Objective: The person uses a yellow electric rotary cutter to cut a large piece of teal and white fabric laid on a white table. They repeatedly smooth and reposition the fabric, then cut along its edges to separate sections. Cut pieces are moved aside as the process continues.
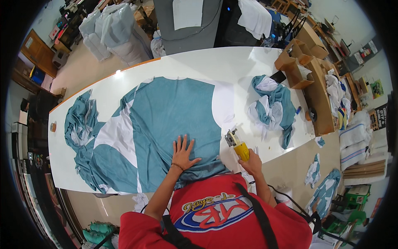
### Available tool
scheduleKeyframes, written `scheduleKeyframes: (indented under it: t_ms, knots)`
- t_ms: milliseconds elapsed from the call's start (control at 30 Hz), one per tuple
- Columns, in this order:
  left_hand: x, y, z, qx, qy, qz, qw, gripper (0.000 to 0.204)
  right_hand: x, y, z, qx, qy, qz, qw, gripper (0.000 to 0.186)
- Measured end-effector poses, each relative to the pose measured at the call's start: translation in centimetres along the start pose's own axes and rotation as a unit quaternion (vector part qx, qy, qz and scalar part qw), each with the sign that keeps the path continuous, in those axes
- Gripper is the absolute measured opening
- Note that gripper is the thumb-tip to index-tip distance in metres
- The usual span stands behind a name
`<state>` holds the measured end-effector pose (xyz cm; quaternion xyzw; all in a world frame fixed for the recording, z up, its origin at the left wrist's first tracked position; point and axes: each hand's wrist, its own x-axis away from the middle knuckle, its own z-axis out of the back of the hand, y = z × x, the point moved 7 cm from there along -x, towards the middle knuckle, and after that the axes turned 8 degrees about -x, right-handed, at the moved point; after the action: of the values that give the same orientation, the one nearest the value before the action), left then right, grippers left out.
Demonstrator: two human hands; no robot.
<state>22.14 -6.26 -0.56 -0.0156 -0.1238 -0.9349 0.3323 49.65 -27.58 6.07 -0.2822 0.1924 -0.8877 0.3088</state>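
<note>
Two hands are being used. Left hand [183,157] is being held flat, fingers spread wide, nothing gripped; teal fabric [178,112] is being pressed under it. The fabric is being spread out ahead of that hand and to both sides of it, with folds being bunched just below and right of the palm. A bracelet [177,167] is being worn at that wrist.

Yellow cutter [241,152] is being gripped by the right hand [251,163], fingers curled narrow around its body. Its metal head is being aimed ahead and slightly left of that hand, just beside the fabric's right edge; contact with the cloth cannot be told.

All of the fabric is being supported by the white table [248,62]. Well left of the left hand, a crumpled teal heap [78,120] is being joined visually by a white panel [118,139] lying between. Ahead and right of the right hand, a teal-and-white bundle [271,106] is being held up by the same table; cardboard boxes [323,99] are being stood beyond it. Right of and below the right hand, a black cable [290,198] is being trailed.
</note>
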Motion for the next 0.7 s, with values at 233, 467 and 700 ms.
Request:
scheduleKeyframes:
  t_ms: [233,467,700]
  knots:
    - [0.2,0.2,0.2,-0.004,-0.01,-0.007,1.0,0.108,-2.0,-1.0,0.3,0.064,-0.017,0.01,0.998,0.056]
    - [0.5,0.3,0.3,-0.013,-0.003,-0.015,1.0,0.108,-4.7,-1.9,0.5,0.116,-0.023,0.052,0.992,0.057]
    - [0.7,0.2,0.1,-0.008,0.013,-0.027,1.0,0.108,-6.4,-3.2,1.6,0.139,-0.066,0.085,0.985,0.06]
